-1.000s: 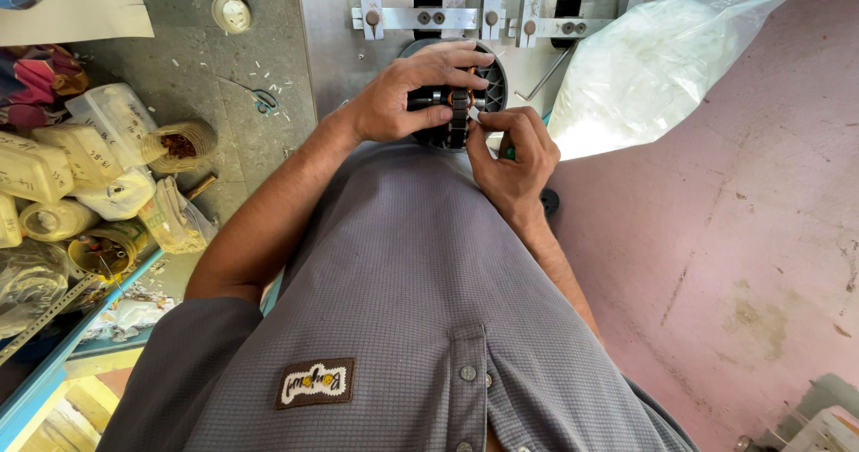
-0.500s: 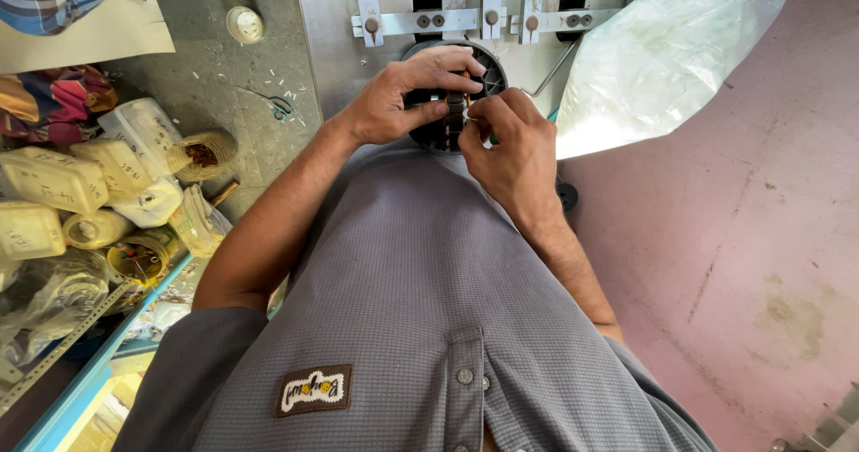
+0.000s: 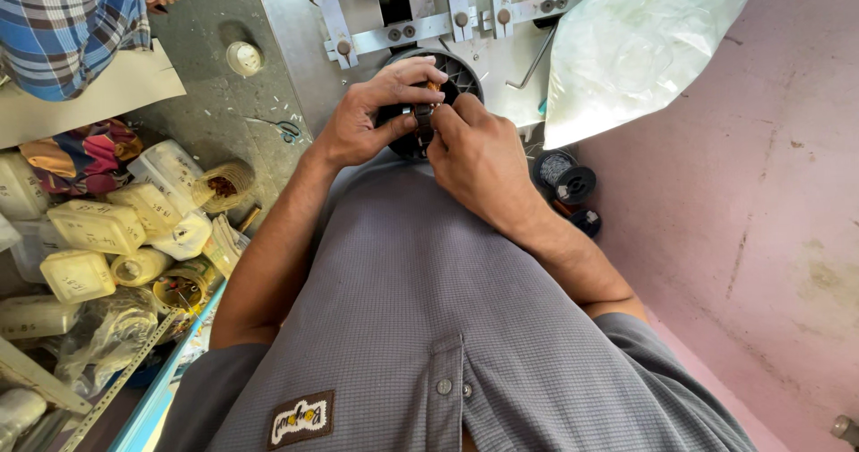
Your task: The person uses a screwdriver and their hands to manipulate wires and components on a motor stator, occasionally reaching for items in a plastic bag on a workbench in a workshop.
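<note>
Both hands pinch a small dark part.
Left hand [image 3: 367,116] and right hand [image 3: 479,152] grip it against the black round frame [image 3: 452,69]; progress is probably partial.

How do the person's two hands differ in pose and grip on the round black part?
The left hand arches over the round black part, fingers curled on its upper rim; the right hand lies lower, knuckles up, fingers pinching at its middle. The left forearm comes in steeper. Both are bare and touch the part.

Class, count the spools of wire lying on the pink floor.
2: a larger grey-wound spool just right of the right hand, and a smaller dark spool below it. Others may be hidden behind the arm.
</note>
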